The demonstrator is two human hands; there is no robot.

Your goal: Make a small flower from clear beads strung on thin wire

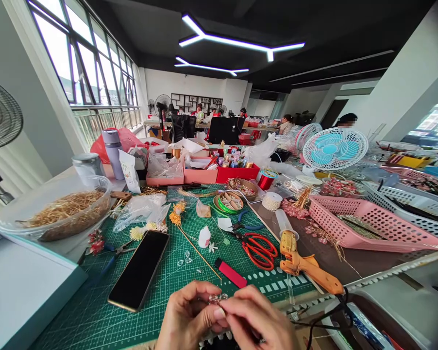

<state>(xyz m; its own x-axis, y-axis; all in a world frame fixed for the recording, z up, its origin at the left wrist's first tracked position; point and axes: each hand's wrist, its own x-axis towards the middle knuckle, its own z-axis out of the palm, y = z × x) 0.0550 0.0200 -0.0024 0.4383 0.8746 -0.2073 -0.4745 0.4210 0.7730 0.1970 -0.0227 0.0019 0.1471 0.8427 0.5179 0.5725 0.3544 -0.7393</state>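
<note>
My left hand [190,316] and my right hand [257,316] meet at the front edge of the green cutting mat [160,287]. Between their fingertips is a small cluster of clear beads [217,297]; both hands pinch it, and its lower part is hidden by the fingers. Just beyond lie a red lighter [231,273], a few loose clear pieces [184,258], a white flower piece [212,247] and a small white bottle [204,237]. A black phone [139,270] rests left of my hands. Red-handled scissors [261,250] and an orange glue gun [306,265] lie to the right.
Blue-handled pliers [247,222] lie behind the scissors. A plastic bowl of dried stems [64,206] and an open pale box [29,291] fill the left side. A pink basket [379,223] and a blue fan [334,148] stand right. A cable [324,323] hangs at the front right edge.
</note>
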